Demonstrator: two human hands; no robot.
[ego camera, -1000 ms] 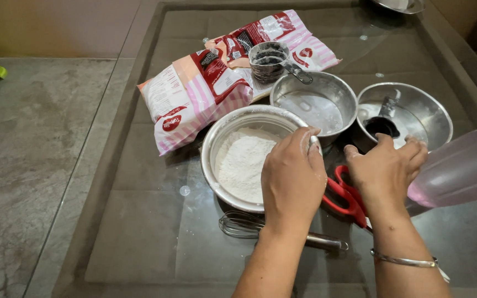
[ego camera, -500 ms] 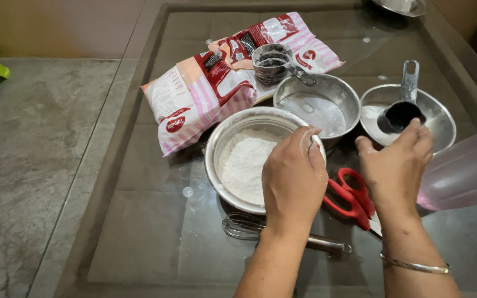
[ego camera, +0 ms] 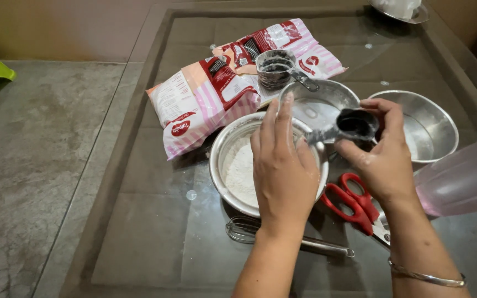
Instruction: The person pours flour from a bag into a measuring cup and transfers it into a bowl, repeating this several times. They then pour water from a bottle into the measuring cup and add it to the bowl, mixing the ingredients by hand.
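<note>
The right hand [ego camera: 385, 160] pinches a small metal measuring cup [ego camera: 354, 124] between closed fingers; the left hand [ego camera: 284, 165], fingers extended and loosely open, hovers over the flour bowl [ego camera: 233, 165].

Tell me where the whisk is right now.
In the head view the whisk lies on the glass table at the near edge, just below the bowl of flour and under the left forearm, left of the red scissors.

Red scissors [ego camera: 351, 201], whisk [ego camera: 249, 230], pink jug [ego camera: 462, 179]
</note>
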